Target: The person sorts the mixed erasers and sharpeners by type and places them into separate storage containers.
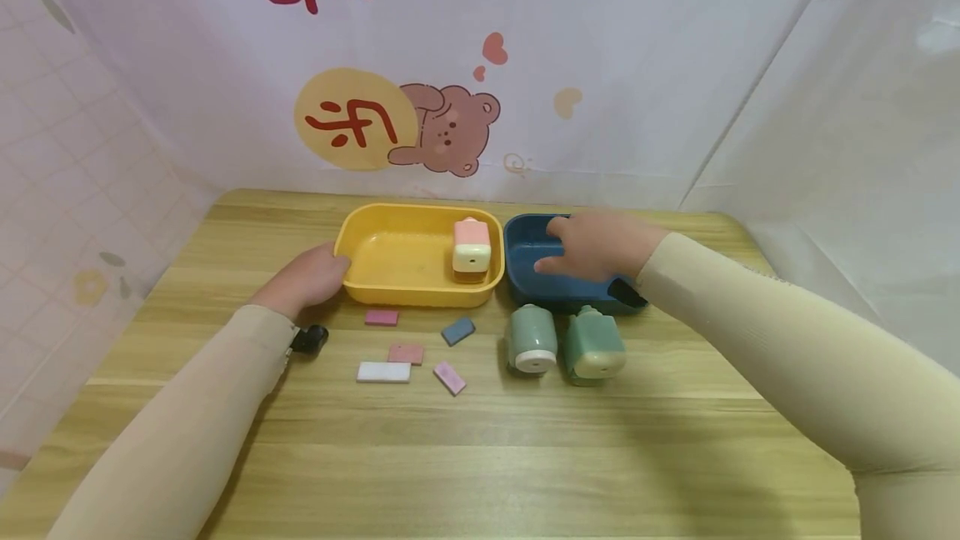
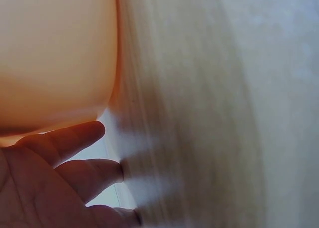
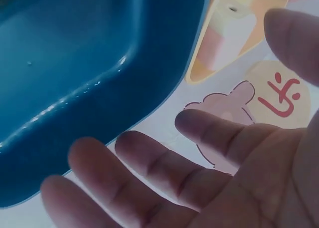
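My left hand (image 1: 313, 277) holds the left end of a yellow tray (image 1: 420, 297), its thumb at the rim. In the left wrist view several fingers (image 2: 84, 135) lie against the tray's outer wall. Inside the tray, at its right end, stands a pink and cream pencil sharpener (image 1: 472, 244). Over the dark blue tray (image 1: 528, 227) hovers my right hand (image 1: 603, 247), fingers apart and nothing between them. The right wrist view shows its spread fingers (image 3: 154, 158) beside that tray's rim. The two trays stand side by side.
Before the blue tray stand a rounded green sharpener (image 1: 532, 336) and a squarer green one (image 1: 594, 346). Several small blocks lie in front of the yellow tray, among them a white one (image 1: 383, 372) and a blue one (image 1: 458, 331). A printed cloth (image 1: 600, 48) hangs behind.
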`<state>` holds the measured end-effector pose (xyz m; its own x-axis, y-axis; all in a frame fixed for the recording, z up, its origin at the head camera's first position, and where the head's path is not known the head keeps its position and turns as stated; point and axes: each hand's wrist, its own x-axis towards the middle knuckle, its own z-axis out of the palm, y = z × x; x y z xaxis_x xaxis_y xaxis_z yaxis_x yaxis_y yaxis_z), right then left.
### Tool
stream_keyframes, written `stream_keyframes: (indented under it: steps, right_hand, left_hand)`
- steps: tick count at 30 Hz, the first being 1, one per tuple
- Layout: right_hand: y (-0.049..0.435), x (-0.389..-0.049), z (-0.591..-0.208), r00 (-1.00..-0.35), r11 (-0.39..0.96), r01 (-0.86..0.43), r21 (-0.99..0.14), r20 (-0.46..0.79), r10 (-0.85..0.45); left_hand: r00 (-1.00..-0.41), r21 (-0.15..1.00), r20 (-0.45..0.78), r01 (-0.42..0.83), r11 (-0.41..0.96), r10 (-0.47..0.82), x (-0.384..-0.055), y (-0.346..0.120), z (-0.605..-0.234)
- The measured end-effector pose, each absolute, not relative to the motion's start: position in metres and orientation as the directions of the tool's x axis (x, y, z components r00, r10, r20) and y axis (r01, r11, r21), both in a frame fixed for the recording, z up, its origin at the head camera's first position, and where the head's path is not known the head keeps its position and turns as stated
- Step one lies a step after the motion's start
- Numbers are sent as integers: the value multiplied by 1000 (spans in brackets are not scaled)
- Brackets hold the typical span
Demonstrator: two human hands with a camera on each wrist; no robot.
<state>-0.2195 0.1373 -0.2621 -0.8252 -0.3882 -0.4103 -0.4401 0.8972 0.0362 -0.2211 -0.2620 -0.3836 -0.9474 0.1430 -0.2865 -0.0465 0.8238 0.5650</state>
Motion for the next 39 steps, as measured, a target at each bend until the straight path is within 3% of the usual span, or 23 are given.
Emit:
stream_keyframes:
  steps: [19, 39]
  right_hand:
    - [178, -152, -270, -769, 876, -482, 4, -480, -421]
    - [187, -134, -290, -767, 865, -500, -36, -447, -461]
  left_hand:
    - [-947, 568, -296, -66, 820, 128, -221, -260, -383]
    - [-947, 557, -286, -42, 829, 144, -219, -260, -382]
